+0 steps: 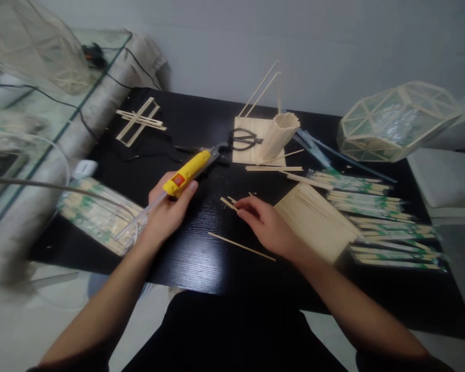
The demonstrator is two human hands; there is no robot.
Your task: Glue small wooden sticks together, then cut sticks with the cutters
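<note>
My left hand (165, 212) is closed around a yellow glue gun (188, 172), its nozzle pointing up and right over the black table (201, 258). A clear glue stick pokes out of the gun's back end. My right hand (265, 225) rests on the table with its fingertips pinching a short wooden stick piece (228, 203). A long thin stick (241, 246) lies on the table just below that hand. A flat panel of glued sticks (313, 219) lies right of my right hand.
A stick-built cup (279, 135) and black scissors (243, 138) sit on a wooden board at the back. Wrapped chopstick packs (375, 217) lie on the right, another pack (96, 214) on the left. A geometric stick frame (395, 121) is at the far right, a stick cross (139, 121) at the back left.
</note>
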